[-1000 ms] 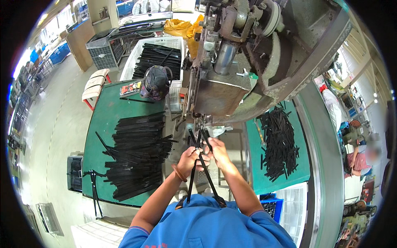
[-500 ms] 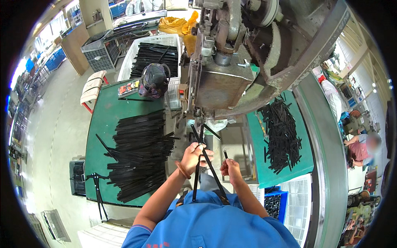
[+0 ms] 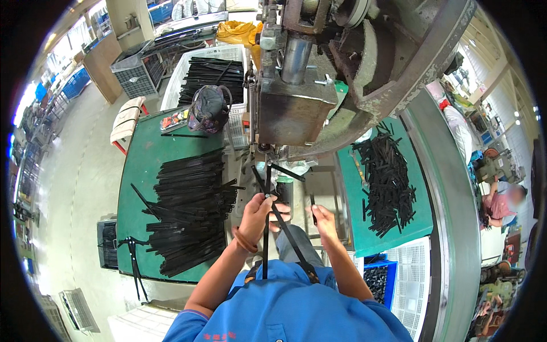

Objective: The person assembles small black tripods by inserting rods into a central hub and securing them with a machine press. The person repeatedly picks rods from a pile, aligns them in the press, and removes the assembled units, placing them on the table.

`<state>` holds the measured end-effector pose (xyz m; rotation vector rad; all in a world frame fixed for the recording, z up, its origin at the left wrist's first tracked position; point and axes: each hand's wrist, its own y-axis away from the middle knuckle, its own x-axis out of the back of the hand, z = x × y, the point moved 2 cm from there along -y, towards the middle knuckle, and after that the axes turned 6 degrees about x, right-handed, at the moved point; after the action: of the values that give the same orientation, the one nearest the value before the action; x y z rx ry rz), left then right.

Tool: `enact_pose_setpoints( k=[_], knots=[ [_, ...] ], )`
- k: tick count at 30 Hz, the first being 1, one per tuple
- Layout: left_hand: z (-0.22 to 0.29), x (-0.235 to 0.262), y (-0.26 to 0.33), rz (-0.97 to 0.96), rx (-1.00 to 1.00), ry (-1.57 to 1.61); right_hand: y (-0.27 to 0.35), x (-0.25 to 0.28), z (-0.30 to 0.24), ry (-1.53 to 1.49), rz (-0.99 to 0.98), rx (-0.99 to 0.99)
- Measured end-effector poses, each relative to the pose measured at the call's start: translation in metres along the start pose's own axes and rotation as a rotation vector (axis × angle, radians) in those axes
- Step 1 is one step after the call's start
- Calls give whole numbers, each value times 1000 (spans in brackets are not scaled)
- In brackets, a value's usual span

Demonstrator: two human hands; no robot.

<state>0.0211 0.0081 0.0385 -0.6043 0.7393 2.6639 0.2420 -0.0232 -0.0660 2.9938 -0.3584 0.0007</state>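
Note:
My left hand grips a pair of long black metal strips joined near the top, their upper ends under the head of a large grey press machine. The strips' lower ends run down to my blue shirt. My right hand holds a short black strip upright, a little to the right of the press die and apart from the left hand.
A green table on my left carries a big pile of long black strips. Another green table on the right holds short black pieces. White crates, a dark bag and a blue bin stand around. Another person sits far right.
My right hand has drawn back from the joined strips and moved right, now holding a short strip. The left hand keeps its grip; the view has tilted down a little.

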Motion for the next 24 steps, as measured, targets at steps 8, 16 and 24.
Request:
enact_pose_setpoints(
  k=[8,16,24],
  knots=[
    [-17,45,27,194,-186,132,-62,-82,-76,146,-340,365],
    [-38,41,49,396,-290,203,-70,-90,-78,-33,-537,39],
    [-54,34,65,432,-340,262,-114,-65,-46,598,-444,317]
  ],
)
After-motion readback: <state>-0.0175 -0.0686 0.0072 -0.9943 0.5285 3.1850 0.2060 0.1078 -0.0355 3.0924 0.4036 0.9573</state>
